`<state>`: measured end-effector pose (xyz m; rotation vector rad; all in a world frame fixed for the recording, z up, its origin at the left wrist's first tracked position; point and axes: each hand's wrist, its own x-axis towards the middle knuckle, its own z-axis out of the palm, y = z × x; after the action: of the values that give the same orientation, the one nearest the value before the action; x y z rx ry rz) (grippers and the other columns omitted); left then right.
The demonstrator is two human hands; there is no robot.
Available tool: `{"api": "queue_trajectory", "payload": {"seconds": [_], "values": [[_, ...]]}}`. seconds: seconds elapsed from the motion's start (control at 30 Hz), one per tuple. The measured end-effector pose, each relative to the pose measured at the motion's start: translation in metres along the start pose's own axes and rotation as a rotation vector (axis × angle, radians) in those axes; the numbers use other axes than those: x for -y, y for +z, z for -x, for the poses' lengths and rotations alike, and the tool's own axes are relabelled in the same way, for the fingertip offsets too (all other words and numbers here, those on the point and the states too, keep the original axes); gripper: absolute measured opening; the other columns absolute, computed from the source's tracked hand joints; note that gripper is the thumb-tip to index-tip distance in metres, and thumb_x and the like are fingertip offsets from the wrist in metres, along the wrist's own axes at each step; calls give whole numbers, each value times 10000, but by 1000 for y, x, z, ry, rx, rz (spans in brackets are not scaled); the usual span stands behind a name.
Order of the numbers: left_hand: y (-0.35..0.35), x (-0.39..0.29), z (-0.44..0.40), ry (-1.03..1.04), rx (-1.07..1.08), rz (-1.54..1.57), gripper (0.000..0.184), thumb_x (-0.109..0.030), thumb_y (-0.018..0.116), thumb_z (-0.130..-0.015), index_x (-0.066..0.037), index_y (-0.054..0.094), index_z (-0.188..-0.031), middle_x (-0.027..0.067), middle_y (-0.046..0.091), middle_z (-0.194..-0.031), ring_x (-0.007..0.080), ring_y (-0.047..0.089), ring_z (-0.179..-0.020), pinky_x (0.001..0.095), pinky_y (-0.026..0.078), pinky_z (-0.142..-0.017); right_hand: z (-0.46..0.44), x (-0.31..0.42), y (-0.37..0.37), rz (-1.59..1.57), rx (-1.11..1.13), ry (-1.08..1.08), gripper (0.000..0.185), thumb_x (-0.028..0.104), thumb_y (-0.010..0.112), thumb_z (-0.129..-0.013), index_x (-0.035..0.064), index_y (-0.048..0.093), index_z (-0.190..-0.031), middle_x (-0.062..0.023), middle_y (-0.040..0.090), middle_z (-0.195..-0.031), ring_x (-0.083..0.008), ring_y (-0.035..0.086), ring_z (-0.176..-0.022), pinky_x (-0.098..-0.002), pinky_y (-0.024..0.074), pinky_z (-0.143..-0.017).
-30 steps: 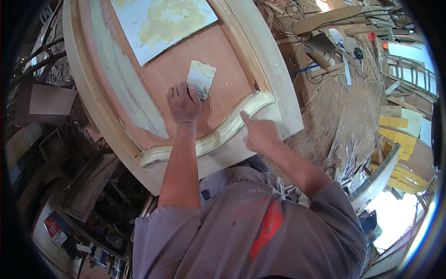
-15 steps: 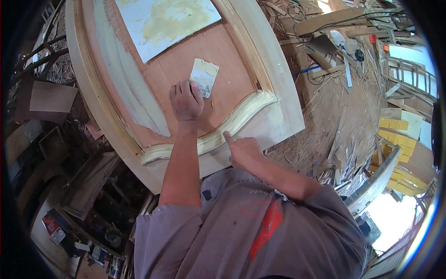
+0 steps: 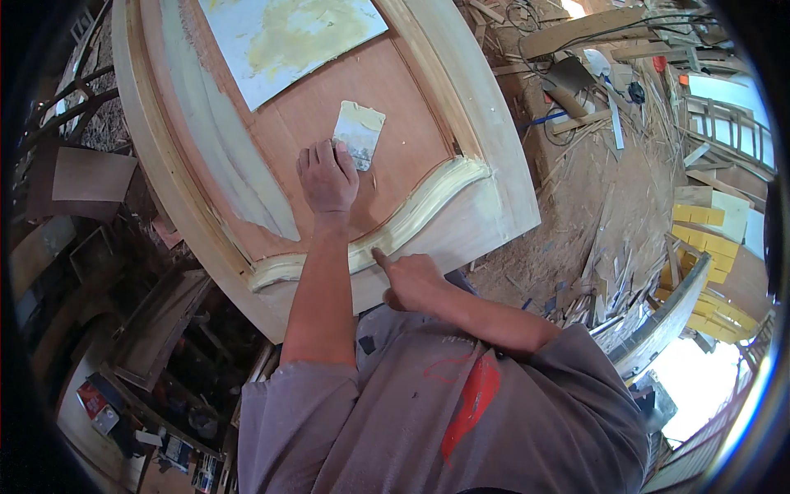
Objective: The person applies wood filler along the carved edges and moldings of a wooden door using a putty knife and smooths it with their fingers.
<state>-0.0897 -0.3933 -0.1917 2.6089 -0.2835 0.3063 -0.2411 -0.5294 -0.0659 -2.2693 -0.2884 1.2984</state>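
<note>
My left hand (image 3: 327,177) is closed around the near end of a flat, pale putty scraper (image 3: 360,136), whose far edge carries cream filler. The scraper is over the reddish-brown door panel (image 3: 304,107). My right hand (image 3: 415,280) holds nothing. Its index finger is stretched out, with the tip on the curved moulding (image 3: 428,202) along the door's near end, while its other fingers curl in. Cream filler coats this moulding. A white board (image 3: 304,37) smeared with yellowish filler lies on the panel beyond the scraper.
A long pale patch of filler (image 3: 218,140) runs down the panel's left side. Wood scraps and shavings cover the floor (image 3: 568,206) at right, with cables and a handled blade (image 3: 569,78). Yellow blocks (image 3: 708,255) are stacked far right. Dark wooden frames (image 3: 160,321) stand at lower left.
My right index fingertip has slid left along the curved moulding, and the right forearm has followed. My left hand and the scraper have hardly moved.
</note>
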Motion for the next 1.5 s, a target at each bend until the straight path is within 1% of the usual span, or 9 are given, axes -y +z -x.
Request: {"api": "queue_trajectory", "payload": {"seconds": [0.1, 0.2, 0.3, 0.43, 0.53, 0.73, 1.07, 1.27, 1.5], "values": [[0, -1, 0, 1, -3, 11, 253, -248, 522, -1072, -27, 593, -970, 180, 632, -937, 413, 584, -876, 546, 467, -845, -14, -17, 14, -610, 65, -119, 899, 161, 690, -834, 24, 348, -1654, -144, 723, -809, -255, 677, -646, -408, 581, -687], [4, 4, 2, -4, 1, -7, 242, -250, 541, -1059, -32, 603, -976, 171, 640, -941, 397, 589, -890, 535, 470, -850, -1, -23, 19, -1239, 299, -192, 854, 118, 652, -899, 100, 319, -1684, -53, 675, -766, -131, 606, -624, -318, 539, -635], [3, 3, 1, -14, 11, -8, 237, -257, 556, -1050, -37, 612, -984, 164, 647, -943, 382, 594, -905, 523, 471, -849, 21, -40, 3, -1288, 184, -99, 835, 60, 643, -920, 138, 325, -1689, 19, 612, -729, -54, 564, -634, -249, 479, -598], [0, 1, 0, 10, -40, 37, 239, -228, 528, -1065, -25, 596, -961, 177, 628, -918, 401, 583, -859, 529, 463, -819, 42, -82, -21, -1089, -103, -21, 860, 29, 679, -879, 181, 383, -1672, 45, 540, -689, -31, 509, -641, -237, 445, -596], [2, 3, 2, -21, 4, 25, 246, -255, 531, -1058, -39, 615, -974, 165, 644, -931, 384, 591, -897, 517, 468, -850, 48, -92, -42, -755, -305, 54, 817, 98, 702, -856, 173, 456, -1632, -32, 616, -707, -126, 598, -653, -330, 502, -636], [2, 6, 2, -25, 2, 45, 248, -265, 530, -1055, -52, 614, -961, 153, 653, -931, 373, 593, -909, 508, 467, -852, 31, -82, -49, -52, -413, 137, 784, 275, 736, -818, 139, 510, -1556, -191, 742, -873, -397, 717, -853, -525, 563, -808], [-3, 10, 3, -3, -117, 261, 254, -197, 497, -1072, -18, 588, -916, 196, 632, -886, 409, 587, -857, 521, 458, -808, 14, -45, -34, 201, -269, 299, 741, 284, 766, -816, 120, 544, -1504, -165, 755, -874, -360, 749, -876, -499, 578, -806], [-25, 33, 9, -194, -190, 700, 279, -215, 487, -1087, -4, 578, -929, 193, 616, -869, 379, 585, -835, 488, 458, -770, 8, -3, -2, 223, -289, 362, 729, 267, 750, -818, 126, 545, -1504, -183, 756, -872, -377, 749, -877, -510, 578, -824], [-144, 116, 31, -266, -313, 971, 337, -250, 425, -1125, 2, 598, -986, 85, 572, -879, 193, 564, -811, 356, 466, -727, -5, 54, 34, 152, -283, 460, 768, 261, 724, -808, 126, 517, -1535, -207, 756, -882, -394, 749, -900, -519, 579, -881]]}}
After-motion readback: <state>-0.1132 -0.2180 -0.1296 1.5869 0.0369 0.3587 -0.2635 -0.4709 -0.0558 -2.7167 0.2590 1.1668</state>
